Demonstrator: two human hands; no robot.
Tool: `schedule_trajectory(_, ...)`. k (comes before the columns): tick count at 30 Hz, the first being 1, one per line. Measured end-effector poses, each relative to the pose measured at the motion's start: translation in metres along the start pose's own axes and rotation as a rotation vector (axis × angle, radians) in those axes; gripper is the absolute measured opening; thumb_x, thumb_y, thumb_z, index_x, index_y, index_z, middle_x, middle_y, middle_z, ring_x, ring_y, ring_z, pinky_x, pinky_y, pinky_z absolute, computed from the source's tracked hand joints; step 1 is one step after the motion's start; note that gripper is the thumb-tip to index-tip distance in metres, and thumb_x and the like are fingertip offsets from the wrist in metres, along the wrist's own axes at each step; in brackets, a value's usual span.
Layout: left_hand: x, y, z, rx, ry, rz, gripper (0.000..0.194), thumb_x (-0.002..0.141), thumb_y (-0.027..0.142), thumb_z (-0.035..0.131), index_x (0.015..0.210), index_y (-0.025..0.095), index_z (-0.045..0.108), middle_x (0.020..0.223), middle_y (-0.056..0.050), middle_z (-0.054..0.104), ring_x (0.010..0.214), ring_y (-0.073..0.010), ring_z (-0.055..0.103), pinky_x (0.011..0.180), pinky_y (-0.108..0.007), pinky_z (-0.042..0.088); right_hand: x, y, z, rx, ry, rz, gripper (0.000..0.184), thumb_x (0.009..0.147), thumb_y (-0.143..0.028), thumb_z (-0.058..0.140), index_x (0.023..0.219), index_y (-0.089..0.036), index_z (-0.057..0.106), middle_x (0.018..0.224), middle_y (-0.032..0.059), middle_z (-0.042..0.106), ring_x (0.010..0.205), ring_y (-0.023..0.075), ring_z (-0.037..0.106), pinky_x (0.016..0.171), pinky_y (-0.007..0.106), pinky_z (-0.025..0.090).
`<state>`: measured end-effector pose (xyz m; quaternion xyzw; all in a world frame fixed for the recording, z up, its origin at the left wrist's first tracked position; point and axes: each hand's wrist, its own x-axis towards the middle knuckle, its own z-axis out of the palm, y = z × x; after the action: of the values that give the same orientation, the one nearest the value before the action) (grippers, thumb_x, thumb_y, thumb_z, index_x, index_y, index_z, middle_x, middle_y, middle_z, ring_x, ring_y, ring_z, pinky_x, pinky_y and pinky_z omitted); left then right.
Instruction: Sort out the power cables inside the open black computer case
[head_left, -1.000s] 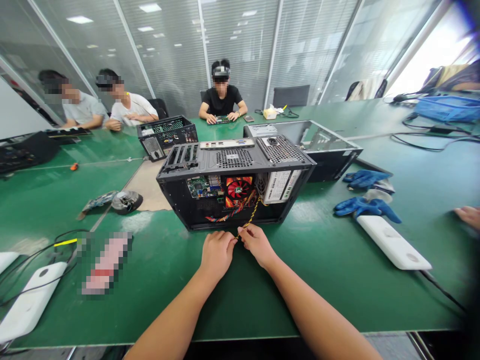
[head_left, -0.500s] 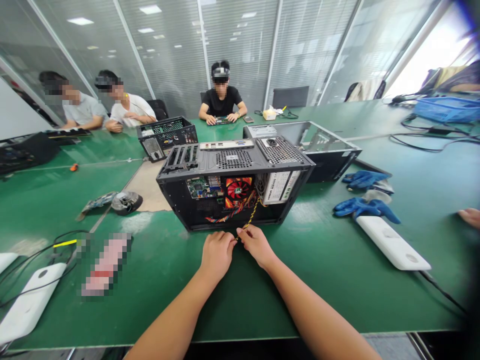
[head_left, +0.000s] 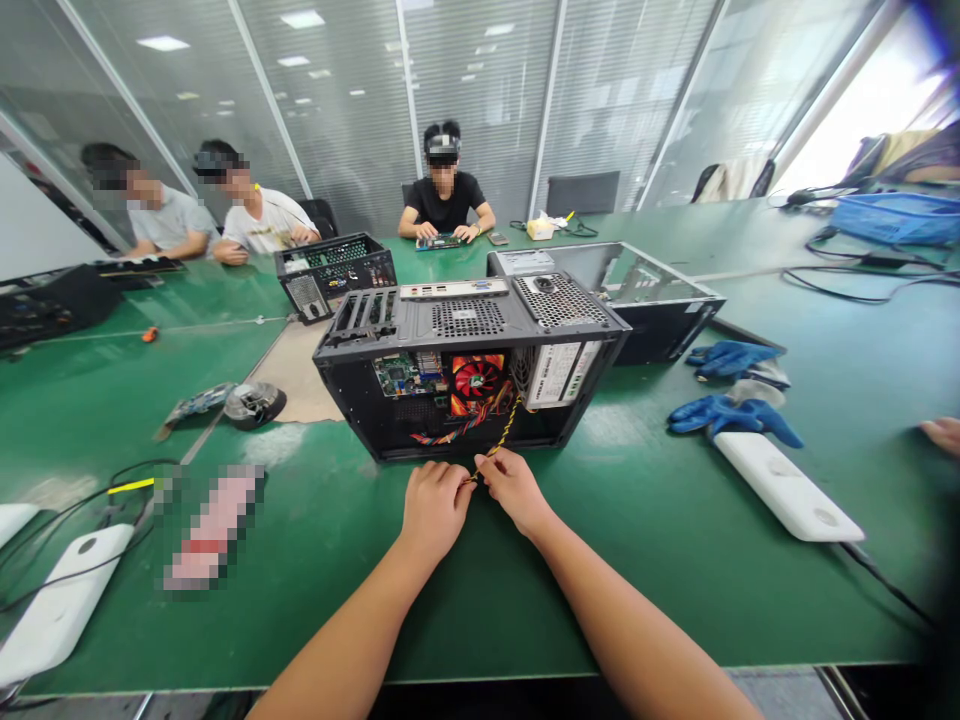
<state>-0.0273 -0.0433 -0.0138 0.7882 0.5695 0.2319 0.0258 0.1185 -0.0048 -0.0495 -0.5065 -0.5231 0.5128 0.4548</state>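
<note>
Between the open computer case [head_left: 480,343] and the near edge of the table [head_left: 630,570], the fingers of the left hand [head_left: 437,508] and right hand [head_left: 515,490] pinch a yellow-and-black cable [head_left: 508,425] (its end is hidden), seemingly to steady it from two sides. The case's open side faces that edge, which probably puts the cable within easy reach.

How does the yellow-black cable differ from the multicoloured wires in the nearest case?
The yellow-black cable shows two colours; the multicoloured wires include red and blue. The left hand and right hand grip the cable; neither touches the wires. The cable runs out of the computer case; the wires' visible part lies inside. Both show at its open side.
</note>
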Motion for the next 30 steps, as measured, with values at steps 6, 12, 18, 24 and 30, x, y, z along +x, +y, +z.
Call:
schedule_trajectory(6,-0.0001,0.0002,-0.0006,0.022,0.000,0.013,0.015,0.091,0.027,0.058,0.078,0.020,0.062,0.075,-0.001,0.063,0.077,-0.0182,0.054,0.071,-0.031,0.035,-0.0002,-0.0014,-0.0002,-0.013,-0.022,-0.002,0.039,0.081,-0.054,0.057,0.064,-0.020,0.050,0.053,-0.0033,0.047,0.047,0.0108,0.040,0.047,0.025,0.034)
schedule_trajectory(12,0.0005,0.0008,-0.0015,0.039,-0.014,0.012,0.017,0.093,0.024,0.053,0.080,0.021,0.064,0.075,-0.001,0.064,0.077,-0.0185,0.054,0.072,-0.032,0.035,0.0001,0.0004,-0.0002,0.019,-0.036,0.016,0.040,0.081,-0.055,0.057,0.063,-0.020,0.049,0.055,-0.0032,0.047,0.047,0.0101,0.039,0.046,0.025,0.032)
schedule_trajectory(18,-0.0002,0.0002,-0.0007,0.027,-0.014,0.011,0.015,0.092,0.025,0.054,0.081,0.021,0.063,0.076,-0.001,0.064,0.077,-0.0185,0.054,0.072,-0.032,0.035,-0.0003,-0.0010,-0.0005,0.030,-0.049,0.026,0.040,0.080,-0.056,0.057,0.065,-0.019,0.050,0.055,-0.0033,0.048,0.046,0.0100,0.039,0.046,0.025,0.032)
schedule_trajectory(24,-0.0013,0.0004,0.0009,0.013,0.018,-0.002,0.009,0.087,0.027,0.064,0.080,0.021,0.062,0.076,0.000,0.064,0.078,-0.0184,0.054,0.073,-0.032,0.035,0.0001,-0.0008,-0.0003,-0.027,-0.028,-0.005,0.035,0.082,-0.050,0.056,0.065,-0.020,0.051,0.055,-0.0029,0.048,0.047,0.0111,0.040,0.047,0.025,0.033)
schedule_trajectory(30,-0.0004,0.0008,0.0001,0.022,0.001,0.006,0.014,0.091,0.027,0.058,0.079,0.021,0.062,0.076,-0.001,0.064,0.078,-0.0186,0.054,0.072,-0.032,0.035,0.0000,-0.0012,-0.0003,-0.045,-0.026,0.003,0.034,0.082,-0.049,0.057,0.066,-0.019,0.052,0.056,-0.0023,0.049,0.049,0.0116,0.042,0.048,0.025,0.034)
